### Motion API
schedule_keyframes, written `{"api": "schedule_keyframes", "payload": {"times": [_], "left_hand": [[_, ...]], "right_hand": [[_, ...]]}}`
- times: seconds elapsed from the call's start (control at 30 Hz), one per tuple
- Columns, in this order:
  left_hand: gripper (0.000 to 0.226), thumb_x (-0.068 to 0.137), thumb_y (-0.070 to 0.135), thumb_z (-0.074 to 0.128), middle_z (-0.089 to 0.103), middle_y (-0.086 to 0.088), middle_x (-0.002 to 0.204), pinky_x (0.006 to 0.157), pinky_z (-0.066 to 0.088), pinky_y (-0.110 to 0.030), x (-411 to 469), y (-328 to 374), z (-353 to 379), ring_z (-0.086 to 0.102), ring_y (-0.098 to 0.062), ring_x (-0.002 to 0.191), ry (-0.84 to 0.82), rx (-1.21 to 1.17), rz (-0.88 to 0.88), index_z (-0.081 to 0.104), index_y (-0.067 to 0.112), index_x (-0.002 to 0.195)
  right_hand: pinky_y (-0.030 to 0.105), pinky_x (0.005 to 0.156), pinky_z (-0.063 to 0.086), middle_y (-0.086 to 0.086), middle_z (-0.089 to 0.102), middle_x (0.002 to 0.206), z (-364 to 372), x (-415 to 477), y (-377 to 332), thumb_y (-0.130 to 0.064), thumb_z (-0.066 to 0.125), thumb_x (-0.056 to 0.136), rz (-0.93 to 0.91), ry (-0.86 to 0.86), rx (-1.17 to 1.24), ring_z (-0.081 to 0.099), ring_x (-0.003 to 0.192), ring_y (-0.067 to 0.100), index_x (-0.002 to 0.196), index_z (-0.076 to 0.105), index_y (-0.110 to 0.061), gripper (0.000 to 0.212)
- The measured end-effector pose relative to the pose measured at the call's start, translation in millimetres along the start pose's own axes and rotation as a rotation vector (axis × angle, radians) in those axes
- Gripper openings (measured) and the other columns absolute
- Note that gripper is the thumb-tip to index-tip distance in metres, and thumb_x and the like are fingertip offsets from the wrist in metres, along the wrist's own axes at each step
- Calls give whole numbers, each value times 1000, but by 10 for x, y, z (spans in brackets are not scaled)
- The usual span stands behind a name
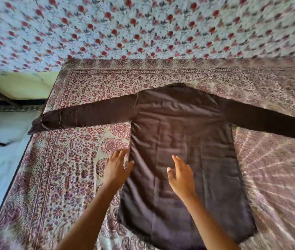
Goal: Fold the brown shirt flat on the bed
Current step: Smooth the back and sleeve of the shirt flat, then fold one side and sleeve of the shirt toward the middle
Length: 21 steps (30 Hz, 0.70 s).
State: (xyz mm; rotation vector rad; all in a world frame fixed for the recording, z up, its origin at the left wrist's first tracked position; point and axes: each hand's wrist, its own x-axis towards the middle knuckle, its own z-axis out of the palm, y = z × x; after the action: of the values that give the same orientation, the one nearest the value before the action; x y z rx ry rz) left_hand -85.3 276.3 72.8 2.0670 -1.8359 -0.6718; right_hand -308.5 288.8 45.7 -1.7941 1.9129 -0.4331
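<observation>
Silky, creased brown shirt (pixel 188 123) flat on the printed bed (pixel 71 159), sleeves outstretched. Left hand (pixel 117 166) splayed at its side edge; right hand (pixel 182 177) loosely spread over the middle.

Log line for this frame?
stage: no fold yet | brown shirt: spread flat, sleeves out | left hand: open, at shirt's edge | right hand: open, over shirt body

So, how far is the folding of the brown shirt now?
Done: the brown shirt lies spread flat on the bed cover, both sleeves stretched out. In hand: the left hand is open at the shirt's side edge, the right hand open over its middle. Left: every fold; none is made yet.
</observation>
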Motion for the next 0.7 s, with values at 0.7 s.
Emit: {"api": "schedule_keyframes", "payload": {"times": [0.7], "left_hand": [[49, 86, 40, 35, 53, -3, 135, 107, 25, -40, 2668, 612, 1435, 39, -22, 131, 132, 104, 148, 54, 18, 126]], "right_hand": [[38, 115, 9, 10, 28, 151, 294, 2557, 1060, -34, 26, 88, -155, 11, -153, 18, 142, 24, 142, 33, -10, 59]]}}
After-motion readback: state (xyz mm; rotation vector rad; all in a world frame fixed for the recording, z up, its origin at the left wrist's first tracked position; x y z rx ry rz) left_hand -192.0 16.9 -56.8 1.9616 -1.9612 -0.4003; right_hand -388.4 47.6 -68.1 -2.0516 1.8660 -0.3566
